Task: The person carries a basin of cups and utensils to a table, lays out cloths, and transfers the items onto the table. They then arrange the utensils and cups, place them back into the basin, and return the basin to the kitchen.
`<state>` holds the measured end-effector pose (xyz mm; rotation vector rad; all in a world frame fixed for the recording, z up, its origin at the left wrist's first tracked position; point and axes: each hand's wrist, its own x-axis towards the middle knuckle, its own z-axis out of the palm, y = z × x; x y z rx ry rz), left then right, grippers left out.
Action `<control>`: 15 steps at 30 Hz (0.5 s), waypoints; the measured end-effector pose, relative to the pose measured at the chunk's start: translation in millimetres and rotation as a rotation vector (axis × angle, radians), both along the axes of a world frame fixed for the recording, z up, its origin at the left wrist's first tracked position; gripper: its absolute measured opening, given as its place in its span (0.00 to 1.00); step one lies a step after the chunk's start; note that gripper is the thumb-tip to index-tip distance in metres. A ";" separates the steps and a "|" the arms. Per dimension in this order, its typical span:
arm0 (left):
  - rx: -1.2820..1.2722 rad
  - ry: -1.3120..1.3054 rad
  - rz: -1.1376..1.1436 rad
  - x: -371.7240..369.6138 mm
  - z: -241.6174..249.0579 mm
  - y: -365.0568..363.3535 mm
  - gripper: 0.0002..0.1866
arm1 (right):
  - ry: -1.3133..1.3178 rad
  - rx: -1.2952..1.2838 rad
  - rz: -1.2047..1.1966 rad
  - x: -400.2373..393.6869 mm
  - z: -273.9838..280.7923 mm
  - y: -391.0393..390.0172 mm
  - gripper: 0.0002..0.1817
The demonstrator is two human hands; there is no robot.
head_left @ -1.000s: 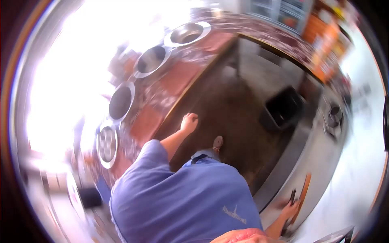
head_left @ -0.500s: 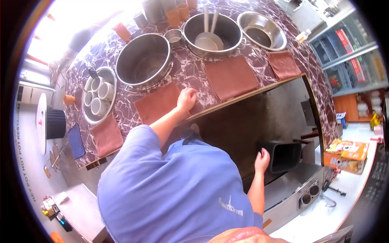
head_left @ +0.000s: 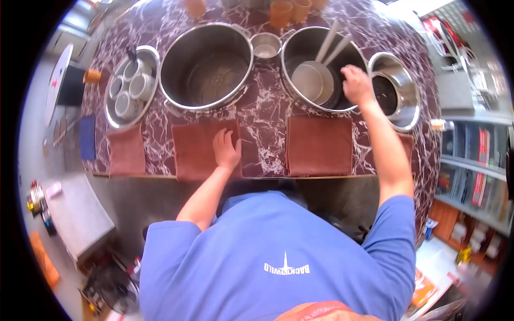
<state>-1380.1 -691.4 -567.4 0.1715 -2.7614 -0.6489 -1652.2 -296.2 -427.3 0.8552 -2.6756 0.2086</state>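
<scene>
My left hand [head_left: 227,148] rests with fingers spread on a folded brown cloth [head_left: 193,152] at the table's near edge. Behind that cloth stands a large steel pot [head_left: 206,75] with a little clear liquid or shine at its bottom. My right hand [head_left: 357,85] reaches over the near right rim of a second steel pot [head_left: 300,40], its fingers loosely bent and nothing visible in them. Inside this pot sits a round metal dipper [head_left: 312,83]; two long pale handles [head_left: 332,45] lean up beside my fingers without visible contact.
A small metal bowl [head_left: 266,45] stands between the pots. To the right is a steel basin [head_left: 409,96] with a dark round opening. At the left, an oval tray [head_left: 155,53] carries several white cups [head_left: 140,87]. Another brown cloth [head_left: 319,147] lies before the right pot.
I have turned from the right side to face the table squarely. My right hand has risen from beside a dark bin below to the right pot; my left hand now lies on the cloth.
</scene>
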 end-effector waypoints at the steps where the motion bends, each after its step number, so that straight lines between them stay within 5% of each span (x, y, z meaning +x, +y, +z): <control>1: -0.007 -0.025 0.045 4.1 1.9 3.5 0.23 | 0.021 0.097 0.031 -37.9 -10.7 2.0 0.18; 7: -0.174 -0.110 0.113 -11.2 7.7 16.1 0.24 | -0.007 0.782 0.162 -169.3 -47.9 -10.4 0.14; 15: -0.195 -0.133 0.147 -10.3 11.5 19.7 0.25 | -0.211 0.861 0.203 -186.3 -63.2 -5.1 0.11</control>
